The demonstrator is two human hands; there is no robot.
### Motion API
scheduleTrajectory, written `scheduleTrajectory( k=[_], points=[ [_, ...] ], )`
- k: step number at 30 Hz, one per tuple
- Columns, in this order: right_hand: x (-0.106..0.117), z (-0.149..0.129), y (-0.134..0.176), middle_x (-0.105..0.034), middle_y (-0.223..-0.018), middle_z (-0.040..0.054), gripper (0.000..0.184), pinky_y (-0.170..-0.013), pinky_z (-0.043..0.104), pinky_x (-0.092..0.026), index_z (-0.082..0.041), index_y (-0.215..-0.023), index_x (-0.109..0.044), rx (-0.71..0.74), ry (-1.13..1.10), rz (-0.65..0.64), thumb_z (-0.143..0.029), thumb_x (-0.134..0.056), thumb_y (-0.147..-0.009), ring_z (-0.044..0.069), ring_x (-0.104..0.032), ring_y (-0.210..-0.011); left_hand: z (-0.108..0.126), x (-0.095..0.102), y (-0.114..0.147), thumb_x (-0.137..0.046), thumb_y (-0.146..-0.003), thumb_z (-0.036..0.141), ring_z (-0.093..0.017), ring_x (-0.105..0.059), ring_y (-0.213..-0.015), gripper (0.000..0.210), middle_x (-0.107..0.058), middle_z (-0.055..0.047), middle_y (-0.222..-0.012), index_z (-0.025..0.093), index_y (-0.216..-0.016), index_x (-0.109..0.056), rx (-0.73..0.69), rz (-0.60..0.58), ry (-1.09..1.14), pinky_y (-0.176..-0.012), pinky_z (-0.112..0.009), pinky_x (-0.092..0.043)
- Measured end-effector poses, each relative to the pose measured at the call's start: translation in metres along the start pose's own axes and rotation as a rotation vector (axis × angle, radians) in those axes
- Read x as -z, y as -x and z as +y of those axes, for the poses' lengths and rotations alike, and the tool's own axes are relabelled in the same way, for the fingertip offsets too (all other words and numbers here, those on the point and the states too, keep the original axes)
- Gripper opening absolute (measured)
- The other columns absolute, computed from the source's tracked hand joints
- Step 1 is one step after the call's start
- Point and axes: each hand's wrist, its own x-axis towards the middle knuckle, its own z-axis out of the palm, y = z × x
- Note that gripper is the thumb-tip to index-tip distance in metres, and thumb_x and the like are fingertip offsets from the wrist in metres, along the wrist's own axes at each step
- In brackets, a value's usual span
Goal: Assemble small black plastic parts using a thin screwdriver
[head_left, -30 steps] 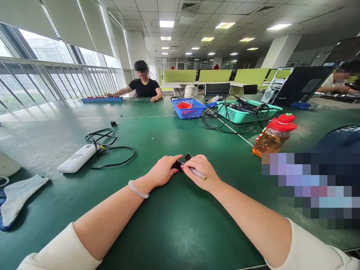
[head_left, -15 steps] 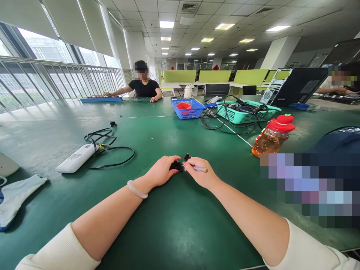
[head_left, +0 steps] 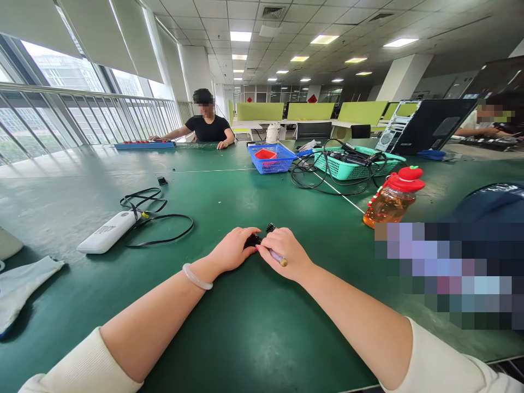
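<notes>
My left hand (head_left: 230, 250) is closed round a small black part (head_left: 252, 240) on the green tabletop, and the fingers cover much of it. In my right hand (head_left: 287, 252) is a slim pen-like tool (head_left: 279, 257) with a pale purplish handle and a tan end. Its working tip is hidden by the fingers, close beside the black part. Whether the tip touches that part I cannot tell. Just beyond the right fingertips lies another small black piece (head_left: 270, 227).
A white power bank (head_left: 108, 233) with a black cable lies left, near a pale cloth (head_left: 30, 286). Farther off are a blue basket (head_left: 273, 164), a green basket (head_left: 343, 172) of cables and a red-lidded bottle (head_left: 391, 202). A person (head_left: 208, 128) sits across the table (head_left: 262, 338).
My right hand has turned, so the tool's handle now slants down towards me. Its fingers have moved slightly left, closer to the black part. The left hand keeps its hold.
</notes>
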Motion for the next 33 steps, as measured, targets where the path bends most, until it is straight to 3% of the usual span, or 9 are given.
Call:
scheduleTrajectory(
  k=[5, 12, 15, 18, 20, 27, 30, 33],
  points=[
    [0.001, -0.002, -0.001, -0.055, -0.06, 0.0002, 0.036, -0.074, 0.031, -0.034, -0.018, -0.06, -0.053, -0.031, -0.038, 0.006, -0.025, -0.046, -0.094, 0.013, -0.048, -0.062, -0.001, 0.0, 0.0, -0.056, -0.09, 0.031, -0.026, -0.057, -0.113, 0.04, -0.065, -0.007, -0.125, 0.021, -0.129, -0.052, 0.004, -0.004, -0.004, -0.1, -0.043, -0.047],
    [-0.002, 0.014, -0.001, -0.049, -0.056, -0.0012, 0.045, -0.057, 0.027, -0.035, -0.021, -0.055, -0.051, -0.5, -0.552, 0.08, -0.045, -0.044, -0.091, 0.014, -0.048, -0.057, -0.002, -0.001, -0.002, -0.06, -0.087, 0.027, -0.026, -0.057, -0.114, 0.042, -0.065, -0.006, -0.126, 0.023, -0.129, -0.053, 0.005, -0.021, -0.028, -0.102, -0.044, -0.046],
    [-0.002, 0.017, -0.001, -0.048, -0.056, -0.0018, 0.046, -0.054, 0.027, -0.034, -0.021, -0.054, -0.052, -0.576, -0.645, 0.066, -0.049, -0.045, -0.089, 0.014, -0.046, -0.054, -0.002, 0.0, -0.002, -0.06, -0.087, 0.027, -0.026, -0.057, -0.116, 0.043, -0.064, -0.007, -0.127, 0.022, -0.129, -0.053, 0.013, -0.032, -0.032, -0.103, -0.045, -0.045],
    [0.0, 0.012, -0.001, -0.046, -0.055, -0.0024, 0.045, -0.053, 0.027, -0.032, -0.021, -0.054, -0.05, -0.59, -0.599, 0.048, -0.048, -0.045, -0.089, 0.013, -0.044, -0.053, -0.002, 0.0, -0.002, -0.061, -0.087, 0.028, -0.026, -0.057, -0.116, 0.041, -0.065, -0.007, -0.126, 0.022, -0.128, -0.054, 0.008, -0.028, -0.029, -0.102, -0.044, -0.046],
    [0.002, 0.006, -0.002, -0.047, -0.054, -0.0022, 0.044, -0.055, 0.027, -0.032, -0.021, -0.054, -0.05, -0.533, -0.504, 0.041, -0.044, -0.044, -0.091, 0.013, -0.045, -0.054, -0.002, 0.0, -0.002, -0.062, -0.087, 0.028, -0.026, -0.058, -0.114, 0.04, -0.066, -0.007, -0.124, 0.023, -0.126, -0.055, -0.011, -0.021, -0.024, -0.102, -0.044, -0.046],
    [0.0, -0.011, -0.001, -0.053, -0.06, 0.0004, 0.037, -0.073, 0.03, -0.033, -0.018, -0.057, -0.052, -0.025, 0.008, -0.01, -0.024, -0.047, -0.093, 0.013, -0.045, -0.062, -0.003, 0.0, -0.001, -0.058, -0.089, 0.029, -0.026, -0.058, -0.113, 0.037, -0.066, -0.008, -0.122, 0.021, -0.125, -0.055, -0.049, 0.001, -0.025, -0.1, -0.045, -0.047],
    [0.0, -0.011, 0.001, -0.054, -0.06, 0.0008, 0.036, -0.077, 0.031, -0.033, -0.017, -0.058, -0.055, 0.057, 0.091, -0.026, -0.024, -0.049, -0.093, 0.013, -0.045, -0.064, -0.002, 0.001, 0.0, -0.058, -0.089, 0.026, -0.026, -0.058, -0.112, 0.037, -0.066, -0.008, -0.121, 0.022, -0.125, -0.056, -0.059, 0.0, -0.03, -0.099, -0.045, -0.047],
    [0.003, -0.009, 0.002, -0.052, -0.058, -0.0005, 0.038, -0.077, 0.031, -0.033, -0.018, -0.057, -0.052, 0.056, 0.036, 0.003, -0.024, -0.047, -0.094, 0.013, -0.044, -0.062, 0.0, 0.003, 0.0, -0.058, -0.089, 0.028, -0.026, -0.058, -0.112, 0.037, -0.066, -0.008, -0.122, 0.022, -0.126, -0.055, -0.049, -0.008, -0.022, -0.1, -0.045, -0.046]
  ],
)
